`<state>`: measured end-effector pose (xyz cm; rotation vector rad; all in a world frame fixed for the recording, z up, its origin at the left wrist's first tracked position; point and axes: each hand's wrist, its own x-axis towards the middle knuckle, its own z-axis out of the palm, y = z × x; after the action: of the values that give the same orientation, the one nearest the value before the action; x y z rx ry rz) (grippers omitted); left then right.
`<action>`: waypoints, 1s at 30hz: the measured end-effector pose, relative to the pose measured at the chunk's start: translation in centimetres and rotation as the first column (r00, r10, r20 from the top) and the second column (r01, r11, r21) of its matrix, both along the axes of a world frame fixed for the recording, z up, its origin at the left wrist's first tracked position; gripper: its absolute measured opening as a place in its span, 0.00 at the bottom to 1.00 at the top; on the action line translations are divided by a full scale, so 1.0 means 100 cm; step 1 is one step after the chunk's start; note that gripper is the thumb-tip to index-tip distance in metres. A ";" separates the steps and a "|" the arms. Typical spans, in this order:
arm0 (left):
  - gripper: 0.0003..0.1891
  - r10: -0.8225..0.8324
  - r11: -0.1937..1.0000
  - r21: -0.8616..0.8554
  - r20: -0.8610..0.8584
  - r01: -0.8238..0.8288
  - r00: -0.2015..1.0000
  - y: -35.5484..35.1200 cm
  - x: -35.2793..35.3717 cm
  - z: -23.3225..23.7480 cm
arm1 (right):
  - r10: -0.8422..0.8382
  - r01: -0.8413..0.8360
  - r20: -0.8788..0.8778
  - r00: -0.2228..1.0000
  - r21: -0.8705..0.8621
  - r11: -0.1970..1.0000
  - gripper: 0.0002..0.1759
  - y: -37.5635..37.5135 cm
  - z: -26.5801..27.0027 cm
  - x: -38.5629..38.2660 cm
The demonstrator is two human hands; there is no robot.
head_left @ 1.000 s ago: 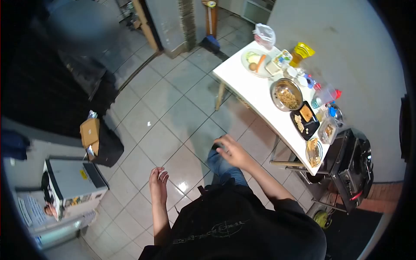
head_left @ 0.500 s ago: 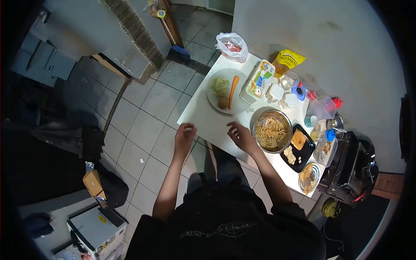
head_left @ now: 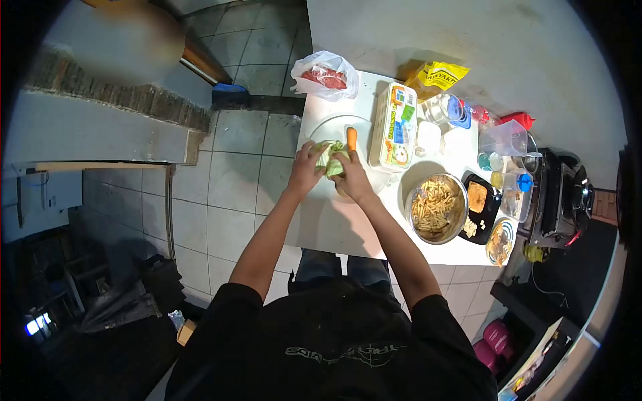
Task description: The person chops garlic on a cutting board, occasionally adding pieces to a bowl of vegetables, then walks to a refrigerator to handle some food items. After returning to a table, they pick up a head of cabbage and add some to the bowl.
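Upper middle of the frame, over the plate point(head_left: 332, 125) on the worktop point(head_left: 334, 227): left hand point(head_left: 306, 167) and right hand point(head_left: 353, 179) each keep a closed grip round the cabbage point(head_left: 329, 159), with the carrot point(head_left: 351, 138) just beside.

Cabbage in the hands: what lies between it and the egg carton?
A carrot, its orange end showing on the white plate beside the cabbage; then a bare strip of plate up to the egg carton. Seen in the head view.

egg carton point(head_left: 394, 136) | bag of red meat point(head_left: 326, 73) | steel bowl of fries point(head_left: 408, 208) | black tray point(head_left: 493, 200) | yellow packet point(head_left: 438, 75)
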<state>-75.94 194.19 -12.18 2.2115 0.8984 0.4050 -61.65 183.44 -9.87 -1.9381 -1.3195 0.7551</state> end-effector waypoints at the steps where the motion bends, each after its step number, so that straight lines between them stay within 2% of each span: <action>1: 0.40 -0.109 0.991 0.071 -0.075 0.115 0.991 0.002 -0.001 0.004 | -0.012 0.012 -0.001 1.000 -0.017 1.000 0.37 -0.002 0.003 0.001; 2: 0.43 -0.111 0.986 0.107 -0.180 0.131 0.977 0.003 0.002 0.008 | -0.076 0.075 -0.073 0.994 -0.013 0.997 0.36 -0.005 0.013 0.001; 3: 0.43 -0.129 0.985 0.089 -0.180 0.147 0.975 0.003 0.003 0.013 | -0.141 0.141 -0.143 0.980 -0.011 0.990 0.35 -0.009 0.018 0.002; 5: 0.41 -0.136 0.977 0.145 -0.131 0.155 0.982 0.007 0.008 0.015 | -0.171 0.175 -0.097 0.980 0.035 0.984 0.34 -0.015 0.012 0.006; 7: 0.40 -0.170 0.970 0.157 -0.103 0.185 0.980 0.011 0.014 0.007 | -0.227 0.257 -0.204 0.952 0.140 0.956 0.33 -0.018 0.009 0.007; 8: 0.39 -0.183 0.975 0.108 -0.104 0.194 0.978 0.013 0.018 0.003 | -0.222 0.317 -0.457 0.861 0.142 0.938 0.32 -0.017 0.006 0.006; 9: 0.39 -0.195 0.978 0.056 -0.107 0.202 0.975 0.013 0.020 -0.002 | -0.229 0.320 -0.453 0.861 0.135 0.938 0.32 -0.021 0.006 0.007; 11: 0.38 -0.193 0.981 0.016 -0.092 0.195 0.977 0.017 0.024 -0.010 | -0.288 0.372 -0.640 0.712 -0.005 0.928 0.31 -0.023 0.020 0.004; 13: 0.37 -0.189 0.982 -0.014 -0.081 0.189 0.979 0.019 0.023 -0.008 | -0.292 0.374 -0.667 0.685 -0.022 0.927 0.32 -0.026 0.019 0.001; 15: 0.36 -0.022 0.965 -0.258 0.054 0.036 0.998 0.023 0.024 0.002 | -0.296 0.381 -0.689 0.662 -0.031 0.924 0.32 -0.026 0.013 0.003; 16: 0.36 0.010 0.979 -0.203 0.160 0.023 0.987 0.025 0.024 0.001 | -0.289 0.372 -0.637 0.714 -0.004 0.928 0.33 -0.025 0.009 0.003; 17: 0.36 0.006 0.979 -0.204 0.158 0.026 0.987 0.026 0.023 0.001 | -0.282 0.361 -0.584 0.761 0.021 0.932 0.33 -0.024 0.004 0.004; 18: 0.35 -0.002 0.963 -0.267 0.163 0.046 0.987 0.028 0.021 0.000 | -0.284 0.363 -0.586 0.759 0.019 0.931 0.33 -0.024 0.000 0.006; 20: 0.35 -0.010 0.943 -0.327 0.164 0.063 0.986 0.029 0.020 0.001 | -0.253 0.320 -0.705 0.663 -0.038 0.947 0.34 -0.020 0.005 0.008; 21: 0.33 0.013 0.882 -0.467 0.149 0.059 0.989 0.029 0.019 0.002 | -0.252 0.320 -0.707 0.660 -0.038 0.947 0.34 -0.018 0.007 0.009; 22: 0.31 0.035 0.802 -0.596 0.132 0.051 0.991 0.028 0.018 -0.002 | -0.290 0.322 -0.748 0.597 -0.108 0.941 0.33 -0.017 0.007 0.011; 23: 0.31 0.035 0.803 -0.594 0.129 0.048 0.991 0.027 0.017 -0.006 | -0.329 0.318 -0.782 0.529 -0.177 0.931 0.32 -0.016 0.007 0.011; 24: 0.28 0.159 0.727 -0.687 0.190 0.015 0.969 0.025 0.016 -0.010 | -0.328 0.317 -0.784 0.527 -0.177 0.932 0.32 -0.016 0.007 0.010; 25: 0.26 0.286 0.637 -0.771 0.233 -0.003 0.929 0.024 0.016 -0.011 | -0.312 0.325 -0.598 0.739 -0.089 0.941 0.32 -0.016 0.006 0.009; 26: 0.26 0.285 0.637 -0.771 0.230 -0.005 0.930 0.023 0.015 -0.011 | -0.289 0.308 -0.359 0.888 -0.003 0.951 0.31 -0.016 0.005 0.007; 27: 0.25 0.315 0.609 -0.793 0.221 -0.018 0.923 0.023 0.013 -0.012 | -0.290 0.310 -0.362 0.886 -0.004 0.951 0.31 -0.016 0.004 0.006; 29: 0.24 0.341 0.579 -0.815 0.208 -0.030 0.916 0.023 0.011 -0.007 | -0.315 0.323 -0.208 0.926 0.007 0.946 0.30 -0.013 0.006 0.002; 30: 0.23 0.328 0.541 -0.841 0.182 -0.026 0.927 0.023 0.012 -0.005 | -0.318 0.326 -0.209 0.925 0.007 0.945 0.30 -0.013 0.008 0.002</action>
<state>-74.76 196.47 -12.67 1.1207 0.8841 0.3205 -61.41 182.12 -9.09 -1.9210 -0.8577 0.7319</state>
